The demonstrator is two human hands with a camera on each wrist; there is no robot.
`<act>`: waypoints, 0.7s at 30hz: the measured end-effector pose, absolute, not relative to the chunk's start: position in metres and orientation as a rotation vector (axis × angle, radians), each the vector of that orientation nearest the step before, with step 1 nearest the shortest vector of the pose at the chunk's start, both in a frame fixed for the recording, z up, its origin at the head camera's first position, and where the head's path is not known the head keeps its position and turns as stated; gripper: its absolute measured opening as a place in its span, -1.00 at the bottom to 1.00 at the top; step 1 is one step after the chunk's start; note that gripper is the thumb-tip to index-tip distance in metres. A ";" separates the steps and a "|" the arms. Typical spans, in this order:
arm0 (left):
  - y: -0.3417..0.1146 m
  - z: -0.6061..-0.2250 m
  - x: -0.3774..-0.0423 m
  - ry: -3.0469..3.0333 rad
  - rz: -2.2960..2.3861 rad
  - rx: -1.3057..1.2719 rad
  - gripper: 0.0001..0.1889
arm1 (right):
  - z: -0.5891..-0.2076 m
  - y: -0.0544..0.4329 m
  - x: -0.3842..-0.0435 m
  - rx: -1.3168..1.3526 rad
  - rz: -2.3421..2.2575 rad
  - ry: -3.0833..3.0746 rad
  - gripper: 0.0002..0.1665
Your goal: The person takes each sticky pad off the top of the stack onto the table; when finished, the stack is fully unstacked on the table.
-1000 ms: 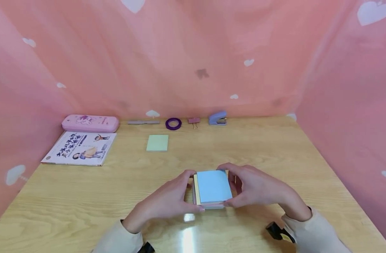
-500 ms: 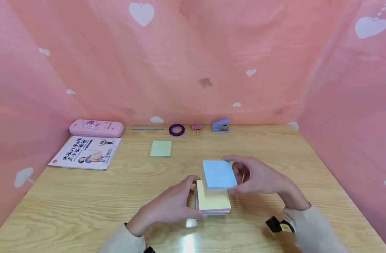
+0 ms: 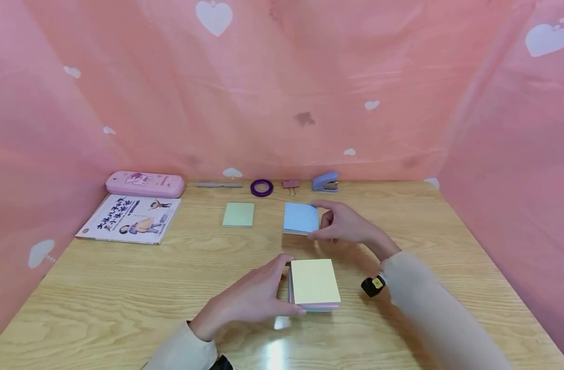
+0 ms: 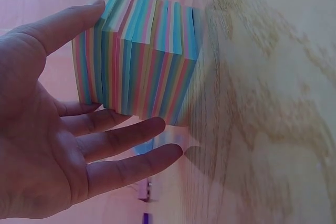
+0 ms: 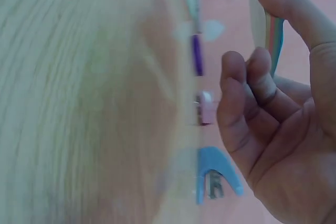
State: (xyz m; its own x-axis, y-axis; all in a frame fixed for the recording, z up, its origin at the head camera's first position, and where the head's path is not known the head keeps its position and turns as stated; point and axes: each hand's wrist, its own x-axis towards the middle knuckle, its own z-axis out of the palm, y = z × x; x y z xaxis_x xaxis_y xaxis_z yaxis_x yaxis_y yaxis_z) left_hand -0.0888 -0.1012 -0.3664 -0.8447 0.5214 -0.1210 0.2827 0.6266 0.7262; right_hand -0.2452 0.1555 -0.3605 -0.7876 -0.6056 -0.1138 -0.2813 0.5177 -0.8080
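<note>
A tall stack of sticky note pads [image 3: 315, 281], yellow on top, stands on the table near its front middle. In the left wrist view the stack [image 4: 142, 61] shows many coloured layers. My left hand [image 3: 256, 295] holds it from the left, thumb on the near side and fingers on the far side. Farther back, a blue-topped sticky note pad [image 3: 301, 218] hangs above the table, pinched at its right edge by the thumb and a finger of my right hand [image 3: 344, 222]. The right wrist view shows the pad's edge [image 5: 275, 40] at the thumb, the other fingers curled.
A green sticky note pad [image 3: 238, 215] lies left of the blue one. Along the back are a pink pencil case [image 3: 145, 184], a pen [image 3: 219, 184], purple tape [image 3: 261, 188], a binder clip [image 3: 290, 185] and a stapler [image 3: 325, 182]. A book [image 3: 130, 219] lies left.
My right hand has lifted the blue pad off the stack and carried it back toward the green pad's row, baring the yellow top. My left hand has kept its hold on the stack.
</note>
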 end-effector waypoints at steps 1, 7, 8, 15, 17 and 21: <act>-0.101 -0.367 -0.089 2.530 1.049 0.647 0.03 | -0.364 0.151 -0.249 -0.717 -1.155 2.382 0.16; -0.100 -0.367 -0.092 2.548 0.999 0.648 0.07 | -0.378 0.130 -0.267 -0.690 -1.078 2.446 0.20; -0.100 -0.367 -0.093 2.550 0.994 0.648 0.07 | -0.380 0.126 -0.270 -0.693 -1.067 2.454 0.19; -0.100 -0.369 -0.093 2.538 1.006 0.648 0.02 | -0.388 0.105 -0.281 -0.671 -0.967 2.467 0.18; -0.101 -0.370 -0.093 2.533 1.014 0.647 0.00 | -0.389 0.100 -0.282 -0.663 -0.943 2.467 0.18; -0.102 -0.370 -0.093 2.517 1.036 0.654 -0.03 | -0.390 0.094 -0.287 -0.651 -0.906 2.459 0.17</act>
